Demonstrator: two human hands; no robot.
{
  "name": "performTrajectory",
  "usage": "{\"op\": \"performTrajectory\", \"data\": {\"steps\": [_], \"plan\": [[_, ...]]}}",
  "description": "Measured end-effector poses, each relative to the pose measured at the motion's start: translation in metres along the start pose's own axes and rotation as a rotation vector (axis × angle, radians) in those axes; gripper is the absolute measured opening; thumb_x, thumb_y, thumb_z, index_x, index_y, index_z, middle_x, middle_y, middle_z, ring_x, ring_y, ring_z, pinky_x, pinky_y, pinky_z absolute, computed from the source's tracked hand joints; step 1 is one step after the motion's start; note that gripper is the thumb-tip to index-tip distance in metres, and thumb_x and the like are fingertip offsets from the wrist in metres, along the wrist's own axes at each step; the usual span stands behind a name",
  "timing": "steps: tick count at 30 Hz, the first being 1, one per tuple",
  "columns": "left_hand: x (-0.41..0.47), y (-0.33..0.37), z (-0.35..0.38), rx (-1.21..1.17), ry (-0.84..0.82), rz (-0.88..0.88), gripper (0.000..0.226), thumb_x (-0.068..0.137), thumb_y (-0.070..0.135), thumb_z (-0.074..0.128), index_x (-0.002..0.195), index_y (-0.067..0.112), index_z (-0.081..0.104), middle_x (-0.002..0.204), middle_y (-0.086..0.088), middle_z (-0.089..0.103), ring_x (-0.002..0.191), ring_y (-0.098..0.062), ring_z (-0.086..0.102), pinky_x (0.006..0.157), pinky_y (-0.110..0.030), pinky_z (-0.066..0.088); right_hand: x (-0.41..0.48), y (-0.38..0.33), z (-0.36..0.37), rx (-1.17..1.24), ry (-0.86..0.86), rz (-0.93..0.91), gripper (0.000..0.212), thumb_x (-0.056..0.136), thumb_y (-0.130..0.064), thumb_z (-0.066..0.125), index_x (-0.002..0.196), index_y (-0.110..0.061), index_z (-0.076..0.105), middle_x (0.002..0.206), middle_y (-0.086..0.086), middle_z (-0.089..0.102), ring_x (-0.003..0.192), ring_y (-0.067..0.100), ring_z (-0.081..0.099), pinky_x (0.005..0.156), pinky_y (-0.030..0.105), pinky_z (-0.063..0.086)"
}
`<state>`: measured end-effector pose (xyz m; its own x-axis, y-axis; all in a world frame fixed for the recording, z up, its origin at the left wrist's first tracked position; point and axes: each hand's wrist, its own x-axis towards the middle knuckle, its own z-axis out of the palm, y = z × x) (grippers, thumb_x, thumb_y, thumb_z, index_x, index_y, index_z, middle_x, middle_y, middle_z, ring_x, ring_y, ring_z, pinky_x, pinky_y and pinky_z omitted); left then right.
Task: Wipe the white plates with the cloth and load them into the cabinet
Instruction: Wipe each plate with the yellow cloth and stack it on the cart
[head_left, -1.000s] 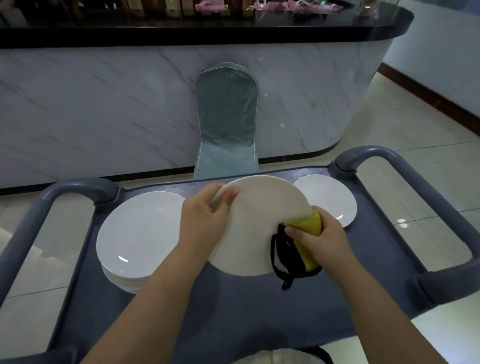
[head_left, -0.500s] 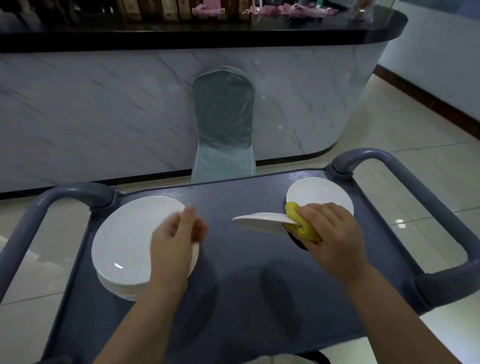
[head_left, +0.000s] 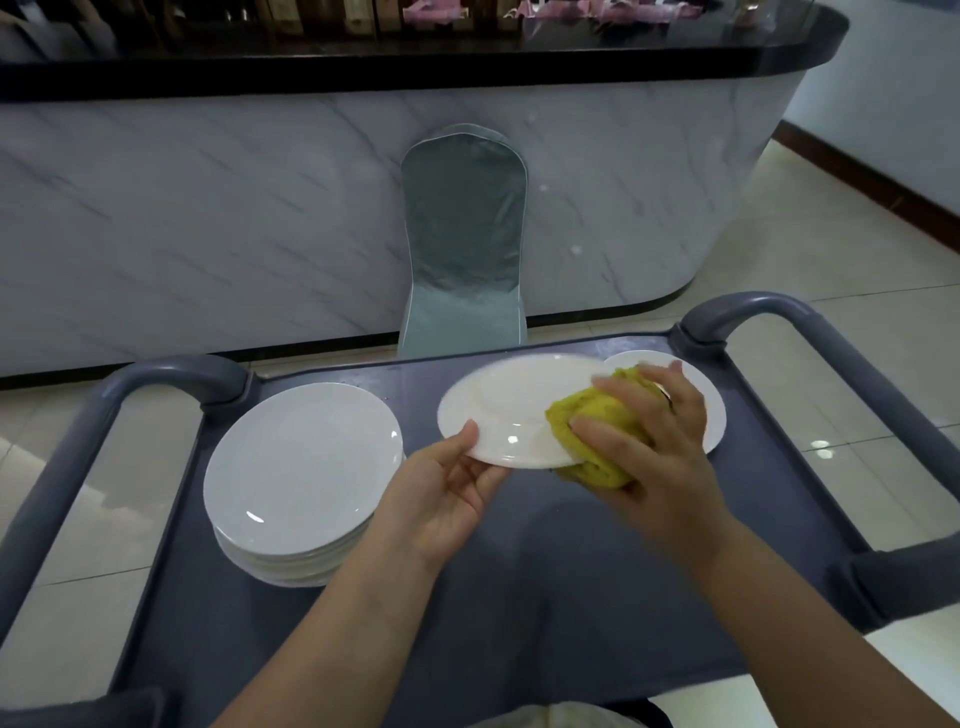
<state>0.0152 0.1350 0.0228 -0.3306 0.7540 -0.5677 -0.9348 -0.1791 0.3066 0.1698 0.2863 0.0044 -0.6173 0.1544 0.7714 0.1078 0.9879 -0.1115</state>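
Observation:
I hold a white plate (head_left: 511, 408) nearly flat above the grey cart tray (head_left: 519, 597). My left hand (head_left: 441, 493) pinches its near left rim, thumb on top and fingers beneath. My right hand (head_left: 652, 431) presses a yellow cloth (head_left: 592, 431) onto the plate's right side, fingers curled over the cloth. A stack of several white plates (head_left: 301, 478) sits on the tray's left. Another white plate (head_left: 711, 410) lies at the back right, partly hidden by my right hand.
The cart has grey tubular handles on the left (head_left: 104, 415) and right (head_left: 831, 353). Beyond it stand a chair with a grey-green cover (head_left: 465, 244) and a marble-fronted counter (head_left: 208, 218) with a dark top. Tiled floor (head_left: 857, 249) opens to the right.
The plate went from upright in both hands to edge-on in the right hand alone, then turned flat. My left hand came back and took its rim; the cloth now lies on top.

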Motion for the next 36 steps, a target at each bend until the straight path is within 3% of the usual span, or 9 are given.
{"op": "performTrajectory", "data": {"steps": [2, 5, 9, 13, 15, 19, 23, 29, 36], "plan": [[0.001, -0.002, -0.001, -0.001, -0.079, 0.04, 0.046, 0.079, 0.004, 0.06, 0.125, -0.002, 0.053, 0.116, -0.021, 0.068, 0.099, -0.033, 0.07, 0.068, -0.047, 0.061, -0.003, -0.009, 0.005, 0.069, -0.01, 0.19, 0.044, 0.084, -0.047, 0.07, 0.121, -0.027, 0.058, 0.142, 0.009, 0.041, 0.13, 0.04, 0.034, 0.109, 0.057, 0.027], [0.004, -0.005, -0.001, 0.016, -0.146, 0.11, 0.047, 0.083, 0.007, 0.057, 0.13, 0.006, 0.05, 0.122, -0.019, 0.066, 0.1, -0.032, 0.07, 0.068, -0.048, 0.06, -0.009, -0.037, 0.024, 0.163, 0.009, 0.356, 0.044, 0.087, -0.047, 0.06, 0.125, -0.024, 0.053, 0.143, 0.012, 0.04, 0.132, 0.037, 0.033, 0.113, 0.047, 0.024], [0.007, -0.007, -0.007, 0.065, -0.181, 0.166, 0.023, 0.093, 0.007, 0.05, 0.114, 0.012, 0.057, 0.097, -0.011, 0.074, 0.074, -0.018, 0.073, 0.065, -0.035, 0.061, -0.024, -0.068, 0.045, 0.079, 0.039, 0.242, 0.028, 0.09, -0.034, 0.062, 0.117, -0.029, 0.055, 0.139, 0.006, 0.042, 0.123, 0.034, 0.036, 0.108, 0.04, 0.032], [0.005, -0.011, -0.011, 0.052, -0.266, 0.159, 0.037, 0.087, 0.008, 0.053, 0.124, 0.012, 0.056, 0.119, -0.016, 0.068, 0.097, -0.025, 0.071, 0.077, -0.042, 0.06, -0.015, -0.047, 0.03, 0.041, 0.037, 0.115, 0.024, 0.091, -0.03, 0.065, 0.115, -0.028, 0.061, 0.136, 0.005, 0.046, 0.119, 0.033, 0.039, 0.104, 0.043, 0.036], [0.005, -0.012, -0.011, 0.03, -0.282, 0.181, 0.037, 0.087, 0.006, 0.052, 0.122, 0.014, 0.057, 0.122, -0.015, 0.067, 0.101, -0.029, 0.07, 0.076, -0.046, 0.059, -0.008, -0.038, 0.024, 0.059, 0.072, 0.183, 0.023, 0.092, -0.025, 0.062, 0.114, -0.023, 0.063, 0.136, 0.007, 0.049, 0.119, 0.034, 0.04, 0.105, 0.045, 0.036], [0.005, -0.013, -0.012, -0.021, -0.291, 0.202, 0.034, 0.085, 0.006, 0.053, 0.117, 0.018, 0.059, 0.117, -0.013, 0.07, 0.098, -0.029, 0.071, 0.07, -0.045, 0.06, 0.0, -0.047, 0.032, 0.11, 0.127, 0.401, 0.033, 0.086, -0.031, 0.065, 0.117, -0.019, 0.063, 0.139, 0.01, 0.049, 0.125, 0.037, 0.038, 0.109, 0.047, 0.031], [0.004, -0.01, -0.016, 0.082, -0.266, 0.271, 0.041, 0.084, 0.009, 0.053, 0.125, 0.016, 0.052, 0.116, -0.013, 0.07, 0.095, -0.026, 0.072, 0.07, -0.04, 0.061, -0.005, -0.062, 0.045, 0.093, 0.066, 0.261, 0.04, 0.076, -0.022, 0.076, 0.115, -0.022, 0.068, 0.136, 0.007, 0.05, 0.117, 0.038, 0.041, 0.104, 0.046, 0.037], [-0.001, 0.007, -0.026, 0.197, -0.231, 0.468, 0.06, 0.079, 0.001, 0.059, 0.132, 0.027, 0.046, 0.125, -0.001, 0.066, 0.11, -0.027, 0.066, 0.072, -0.043, 0.059, 0.026, -0.021, 0.029, 0.209, -0.007, 0.436, 0.03, 0.087, -0.024, 0.057, 0.113, -0.018, 0.068, 0.131, 0.008, 0.057, 0.114, 0.035, 0.048, 0.108, 0.031, 0.031], [0.002, 0.006, -0.026, 0.179, -0.175, 0.443, 0.069, 0.079, 0.001, 0.058, 0.14, 0.028, 0.041, 0.132, -0.015, 0.06, 0.103, -0.029, 0.068, 0.076, -0.041, 0.06, -0.006, -0.074, 0.055, 0.192, -0.097, 0.143, 0.032, 0.086, -0.015, 0.064, 0.116, -0.021, 0.07, 0.133, 0.007, 0.055, 0.114, 0.034, 0.042, 0.103, 0.041, 0.036]]}}
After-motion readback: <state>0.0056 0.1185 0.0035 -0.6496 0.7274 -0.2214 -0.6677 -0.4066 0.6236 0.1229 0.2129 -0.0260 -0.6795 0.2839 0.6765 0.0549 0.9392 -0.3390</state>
